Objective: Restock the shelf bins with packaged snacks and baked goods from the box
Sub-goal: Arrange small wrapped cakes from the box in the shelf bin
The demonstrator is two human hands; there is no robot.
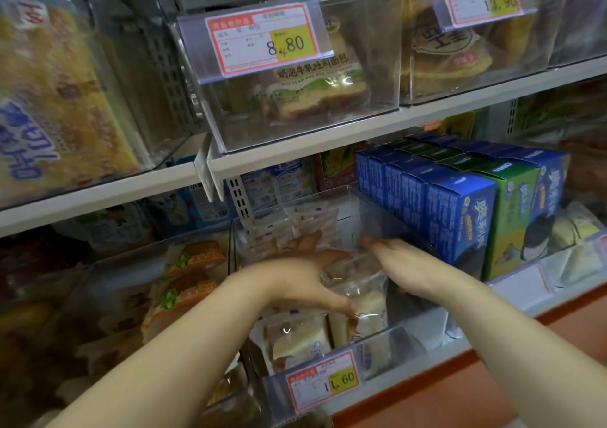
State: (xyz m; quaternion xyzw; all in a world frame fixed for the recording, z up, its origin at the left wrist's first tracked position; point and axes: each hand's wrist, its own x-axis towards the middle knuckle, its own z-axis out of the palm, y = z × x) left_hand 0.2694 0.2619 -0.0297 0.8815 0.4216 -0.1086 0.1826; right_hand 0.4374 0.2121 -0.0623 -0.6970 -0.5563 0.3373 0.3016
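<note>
A clear plastic shelf bin (423, 332) on the lower shelf holds several small bread packs in transparent wrappers (299, 339). Both my hands reach into it from above. My left hand (295, 279) lies spread over the packs, fingers straight, its thumb against an upright bread pack (364, 299) in the middle of the bin. My right hand (404, 263) is flat on the right side of that pack, fingers straight and pointing toward the back. The supply box is out of view.
Blue and green Oreo boxes (460, 204) stand right of the bin. A bin of orange-labelled bread (187, 283) sits on its left. Above, the upper shelf edge (361, 131) carries clear bins of toast loaves with price tags. A price tag (323, 383) hangs on the bin's front.
</note>
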